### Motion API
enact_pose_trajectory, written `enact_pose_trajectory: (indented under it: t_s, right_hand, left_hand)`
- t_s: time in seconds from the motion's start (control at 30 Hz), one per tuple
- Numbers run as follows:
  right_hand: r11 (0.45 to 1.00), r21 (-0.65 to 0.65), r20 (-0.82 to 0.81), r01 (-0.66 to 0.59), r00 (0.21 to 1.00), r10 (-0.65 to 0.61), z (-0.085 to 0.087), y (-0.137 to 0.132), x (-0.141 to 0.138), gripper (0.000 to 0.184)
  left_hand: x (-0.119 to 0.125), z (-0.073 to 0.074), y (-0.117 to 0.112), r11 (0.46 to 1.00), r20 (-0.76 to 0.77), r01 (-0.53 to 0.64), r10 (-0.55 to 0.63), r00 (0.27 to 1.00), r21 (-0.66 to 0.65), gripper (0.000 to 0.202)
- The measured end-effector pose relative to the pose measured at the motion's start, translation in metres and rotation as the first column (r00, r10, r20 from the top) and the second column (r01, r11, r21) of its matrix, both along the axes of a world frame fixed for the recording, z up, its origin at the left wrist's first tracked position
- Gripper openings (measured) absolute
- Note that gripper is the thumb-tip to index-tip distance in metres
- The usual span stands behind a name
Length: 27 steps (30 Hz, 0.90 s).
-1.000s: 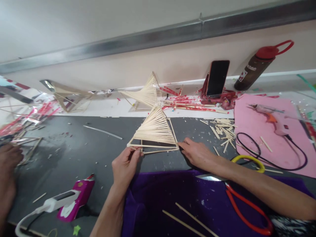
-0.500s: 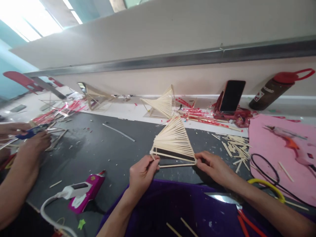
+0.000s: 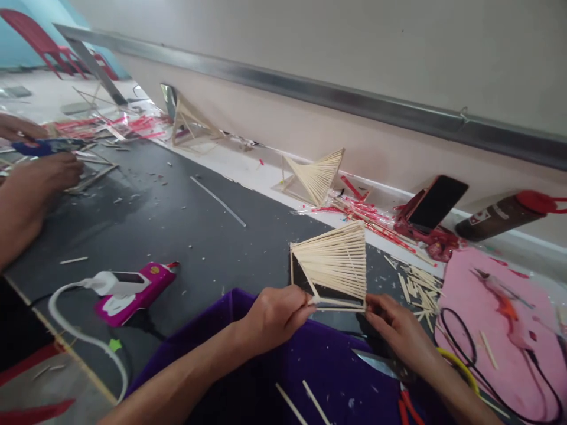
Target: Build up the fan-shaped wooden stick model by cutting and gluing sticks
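A fan-shaped model of thin wooden sticks (image 3: 340,268) stands low over the grey tabletop in front of me. My left hand (image 3: 283,313) pinches its near left corner, fingers closed. At the near right corner, the fingertips of my right hand (image 3: 394,324) close on the frame. Rows of pale sticks form a twisted surface between the frame's edges. Parts of both near corners are hidden by my fingers. Past it, by the wall, rests a similar stick model (image 3: 318,174). Short stick pieces (image 3: 419,289) lie scattered beyond my right hand.
On a pink sheet (image 3: 460,271) lies a glue gun (image 3: 509,313) with a black cord. Scissors (image 3: 376,363) sit near my right forearm, on purple material (image 3: 230,307). A phone (image 3: 438,202) leans near a bottle (image 3: 500,218). At left are a magenta power strip (image 3: 128,295) and a co-worker's hands (image 3: 42,171).
The model has turned in my hands, its left side swinging away from me. My left hand has moved right along with its corner. The camera view has tilted and shifted.
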State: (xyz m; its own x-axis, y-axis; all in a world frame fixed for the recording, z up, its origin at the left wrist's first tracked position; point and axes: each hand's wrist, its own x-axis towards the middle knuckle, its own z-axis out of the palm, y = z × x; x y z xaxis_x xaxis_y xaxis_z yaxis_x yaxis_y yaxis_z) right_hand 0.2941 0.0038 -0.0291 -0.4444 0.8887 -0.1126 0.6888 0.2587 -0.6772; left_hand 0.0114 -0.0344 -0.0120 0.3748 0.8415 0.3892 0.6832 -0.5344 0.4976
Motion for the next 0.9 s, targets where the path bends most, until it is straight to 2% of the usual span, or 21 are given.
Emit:
enact_pose_trajectory:
  t_s: [0.1, 0.23, 0.33, 0.4, 0.57, 0.7, 0.9]
  right_hand:
    - [0.996, 0.092, 0.034, 0.011, 0.999, -0.014, 0.003, -0.004, 0.003, 0.031]
    - [0.970, 0.245, 0.044, 0.011, 0.999, -0.022, 0.015, -0.012, 0.001, 0.028]
    - [0.940, 0.338, 0.043, -0.033, 0.999, 0.020, 0.030, -0.019, -0.009, 0.025]
    - [0.924, 0.377, 0.046, -0.066, 0.998, 0.053, 0.039, -0.021, -0.019, 0.025]
    - [0.900, 0.418, 0.054, -0.128, 0.992, 0.115, 0.050, -0.021, -0.041, 0.027]
    - [0.894, 0.415, 0.071, -0.170, 0.985, 0.155, 0.049, -0.018, -0.050, 0.027]
    - [0.876, 0.445, 0.075, -0.185, 0.983, 0.169, 0.051, -0.015, -0.056, 0.027]
  left_hand:
    - [-0.007, 0.010, 0.002, 1.000, 0.090, -0.030, 0.030, 0.995, -0.001, 0.014]
    - [-0.015, 0.020, 0.006, 0.989, 0.234, -0.108, 0.082, 0.969, 0.098, 0.019]
    - [-0.016, 0.019, 0.007, 0.978, 0.297, -0.167, 0.123, 0.947, 0.126, 0.017]
    - [-0.015, 0.016, 0.008, 0.975, 0.301, -0.187, 0.144, 0.943, 0.119, 0.025]
    - [-0.011, 0.008, 0.005, 0.985, 0.235, -0.144, 0.119, 0.965, 0.092, 0.041]
    - [-0.011, 0.006, 0.004, 0.989, 0.200, -0.100, 0.078, 0.977, 0.105, 0.038]
    - [-0.012, 0.006, 0.005, 0.993, 0.233, -0.079, 0.056, 0.971, 0.091, 0.036]
